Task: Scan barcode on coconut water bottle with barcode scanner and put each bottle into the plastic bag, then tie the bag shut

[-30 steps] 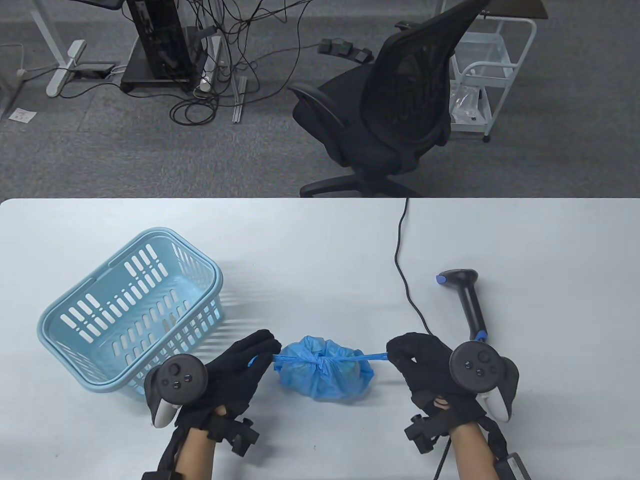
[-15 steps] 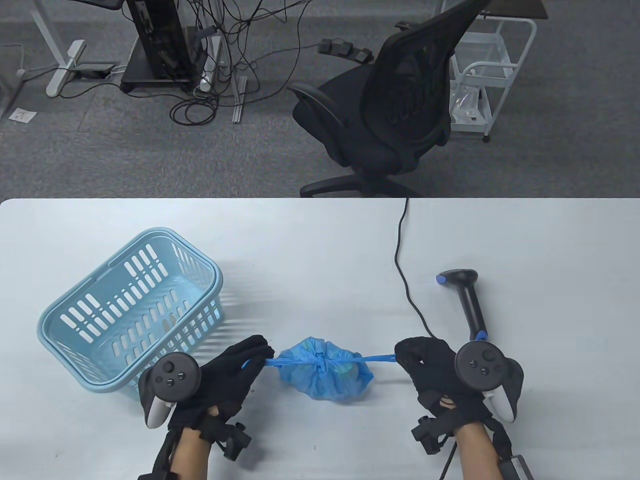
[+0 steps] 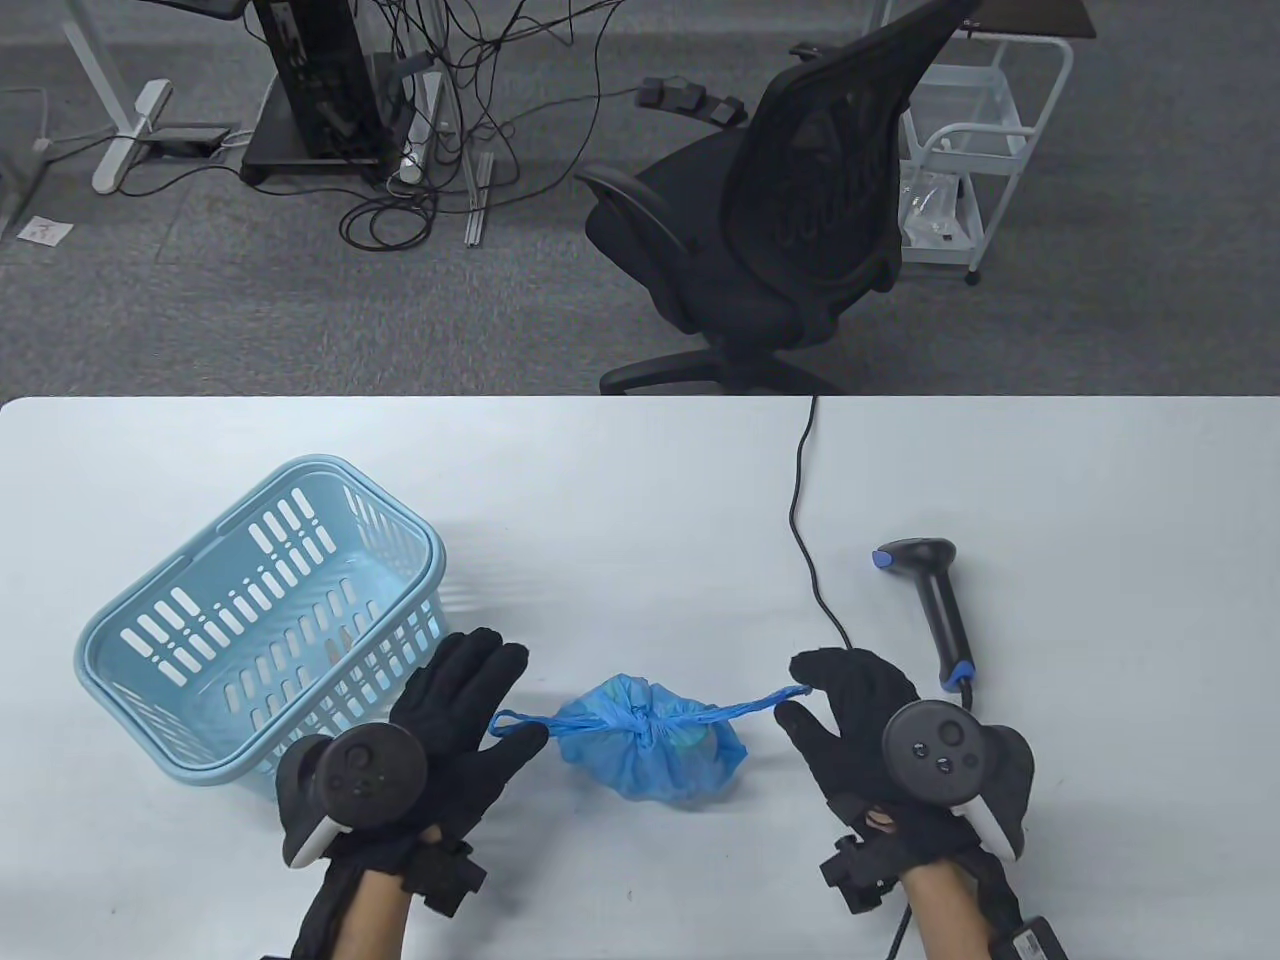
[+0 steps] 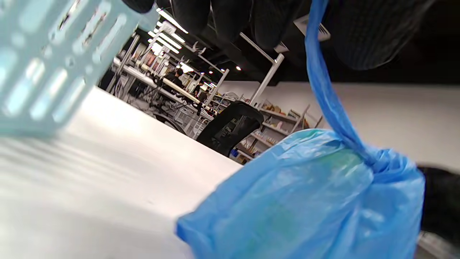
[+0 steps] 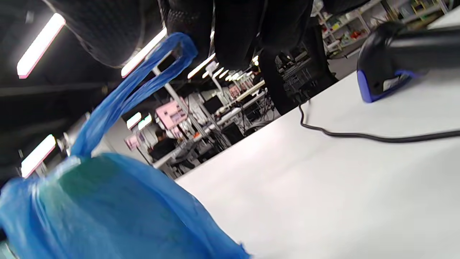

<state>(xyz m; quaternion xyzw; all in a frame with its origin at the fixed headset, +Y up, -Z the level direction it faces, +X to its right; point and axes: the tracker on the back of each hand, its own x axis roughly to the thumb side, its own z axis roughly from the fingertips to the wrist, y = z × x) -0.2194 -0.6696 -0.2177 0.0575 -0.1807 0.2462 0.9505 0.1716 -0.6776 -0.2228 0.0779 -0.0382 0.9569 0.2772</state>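
Lower centre of frame: left hand (image 3: 455, 715) released, fingers spread; right hand (image 3: 850, 700) pinches the knotted plastic bag (image 3: 650, 745) handle. A loose knot could slip undone.

Thin, crinkled, faintly glossy blue film on the plastic bag (image 3: 650, 748), low centre. Matt black knitted cloth on both gloves, left hand (image 3: 455, 715) and right hand (image 3: 855, 715). Smooth pale-blue moulded plastic for the slotted basket (image 3: 255, 615), lower left. Matt black plastic on the barcode scanner (image 3: 935, 600), right. Smooth, matt white table (image 3: 640, 470).
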